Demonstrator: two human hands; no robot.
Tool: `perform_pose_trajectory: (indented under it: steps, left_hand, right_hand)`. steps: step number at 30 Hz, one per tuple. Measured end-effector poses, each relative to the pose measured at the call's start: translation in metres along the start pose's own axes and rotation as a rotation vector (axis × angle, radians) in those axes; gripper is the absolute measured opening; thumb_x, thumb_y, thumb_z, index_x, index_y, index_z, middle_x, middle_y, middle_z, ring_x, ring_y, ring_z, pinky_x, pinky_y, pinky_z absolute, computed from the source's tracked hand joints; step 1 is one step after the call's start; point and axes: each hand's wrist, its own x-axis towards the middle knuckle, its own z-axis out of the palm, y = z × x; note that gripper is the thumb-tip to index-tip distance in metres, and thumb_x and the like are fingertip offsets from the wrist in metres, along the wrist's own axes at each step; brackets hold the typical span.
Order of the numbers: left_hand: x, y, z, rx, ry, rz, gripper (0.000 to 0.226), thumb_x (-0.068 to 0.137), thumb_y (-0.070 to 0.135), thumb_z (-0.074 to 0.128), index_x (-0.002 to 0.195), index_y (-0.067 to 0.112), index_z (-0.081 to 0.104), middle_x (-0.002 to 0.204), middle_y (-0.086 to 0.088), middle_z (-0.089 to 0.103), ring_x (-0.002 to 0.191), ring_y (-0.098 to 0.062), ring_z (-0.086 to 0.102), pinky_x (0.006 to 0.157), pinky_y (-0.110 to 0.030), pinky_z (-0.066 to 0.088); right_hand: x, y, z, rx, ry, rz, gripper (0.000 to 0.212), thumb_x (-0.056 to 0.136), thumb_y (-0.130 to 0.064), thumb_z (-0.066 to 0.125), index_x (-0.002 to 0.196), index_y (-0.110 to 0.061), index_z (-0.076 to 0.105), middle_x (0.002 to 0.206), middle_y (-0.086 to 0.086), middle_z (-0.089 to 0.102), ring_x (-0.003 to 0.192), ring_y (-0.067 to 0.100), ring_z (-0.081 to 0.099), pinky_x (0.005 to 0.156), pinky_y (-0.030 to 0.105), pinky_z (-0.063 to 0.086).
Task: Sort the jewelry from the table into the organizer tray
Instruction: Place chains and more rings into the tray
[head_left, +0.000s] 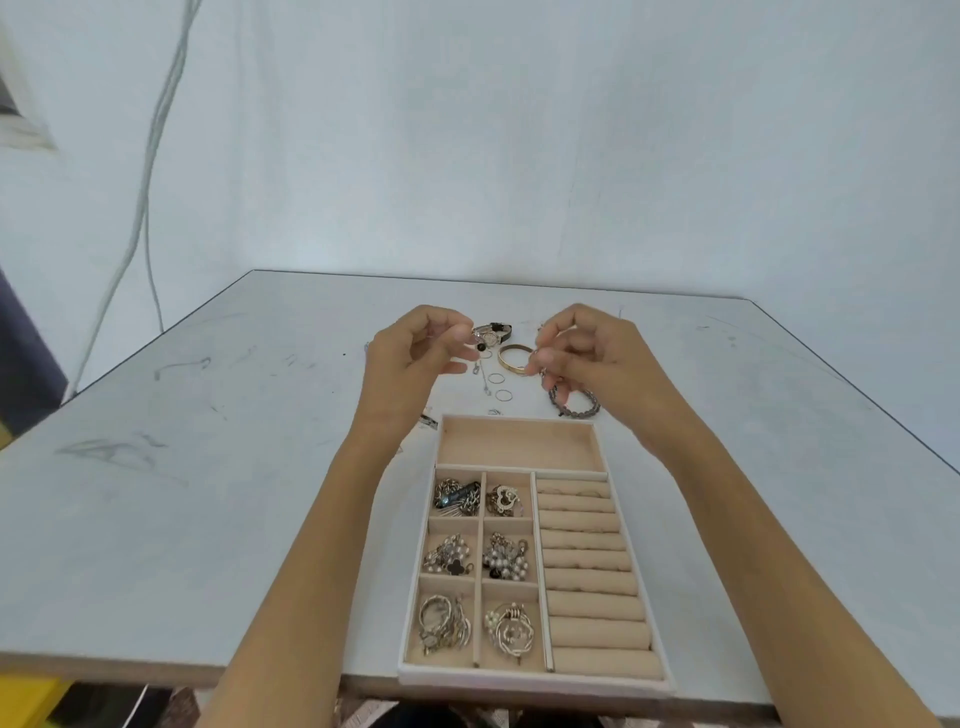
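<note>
Both hands are raised above the far end of the organizer tray (522, 420), the left hand (415, 358) and right hand (587, 358) each with thumb and fingertips pinched narrow, but whatever fine piece they hold is too thin and blurred to make out, so its direction cannot be told. Beyond them on the table (208, 467) lie a watch (491, 334), a gold bangle (514, 357), thin rings (497, 379) and a dark bead bracelet (574, 402) partly hidden by the right hand. The tray runs lengthwise away from the person: six small left compartments hold tangled jewelry (457, 499), the ring rolls (587, 571) fill the right side, and the wide far compartment is bare.
</note>
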Motion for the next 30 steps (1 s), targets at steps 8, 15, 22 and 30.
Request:
perform_pose_trajectory:
  steps: [8,15,22,30]
  left_hand:
    - [-0.049,0.005,-0.018,-0.186,0.120,-0.030,0.010,0.091,0.006,0.058,0.094,0.010,0.066,0.075,0.003,0.069,0.073,-0.014,0.068,0.072,-0.023,0.055]
    - [-0.076,0.013,-0.017,-0.186,0.116,-0.046,0.012,0.090,0.004,0.059,0.092,0.012,0.067,0.072,0.003,0.070,0.072,-0.012,0.068,0.072,-0.022,0.056]
    - [-0.099,0.029,-0.003,-0.180,-0.020,-0.040,0.008,0.089,0.002,0.059,0.093,0.005,0.066,0.073,0.002,0.071,0.071,-0.014,0.069,0.069,-0.020,0.055]
    - [-0.121,0.038,0.006,-0.105,-0.158,-0.060,0.012,0.080,0.014,0.066,0.091,0.010,0.069,0.077,-0.004,0.072,0.074,-0.015,0.069,0.070,-0.018,0.053]
  right_hand:
    - [-0.063,-0.001,0.015,0.090,0.005,-0.031,0.008,0.087,0.006,0.061,0.094,0.001,0.062,0.077,0.016,0.070,0.064,0.021,0.061,0.060,0.032,0.056]
    - [-0.106,0.001,0.022,0.123,0.072,-0.021,0.009,0.085,0.003,0.065,0.092,-0.002,0.065,0.078,0.014,0.071,0.063,0.019,0.062,0.061,0.030,0.056]
    - [-0.136,0.016,0.027,0.199,0.230,-0.018,0.009,0.084,0.002,0.066,0.089,-0.005,0.065,0.076,0.010,0.070,0.060,0.022,0.060,0.062,0.027,0.055]
    - [-0.145,0.012,0.027,0.177,0.376,-0.095,0.010,0.084,0.000,0.067,0.090,-0.007,0.065,0.077,0.006,0.070,0.064,0.019,0.064,0.064,0.020,0.054]
